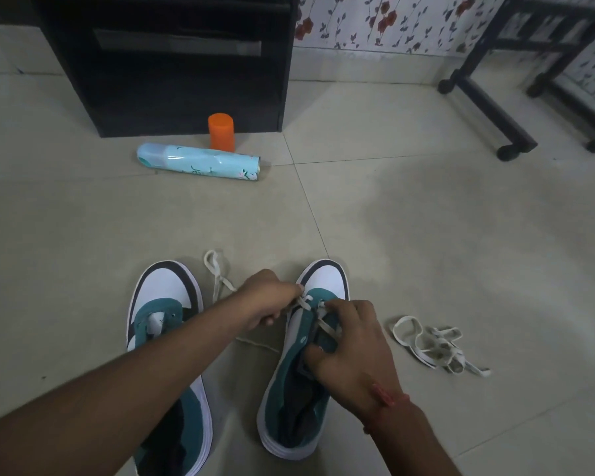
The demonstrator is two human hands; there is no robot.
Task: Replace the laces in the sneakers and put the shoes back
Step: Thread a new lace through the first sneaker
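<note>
My left forearm (145, 383) hides the left sneaker's (165, 304) middle; its heel runs off the bottom edge. My right hand (352, 345) covers the right sneaker's (289, 400) eyelets.

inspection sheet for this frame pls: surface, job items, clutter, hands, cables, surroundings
surface: tiled floor, pale, grout lines visible.
job's things: right sneaker being laced with white lace; left sneaker unlaced; loose laces in a heap on its right.
clutter: spray can lying on its side; orange cap upright behind it.
hands: left hand pinches the lace; right hand grips the sneaker's eyelet edge.
cables: nothing seen.
surroundings: dark cabinet, floral wall, black stand.
</note>
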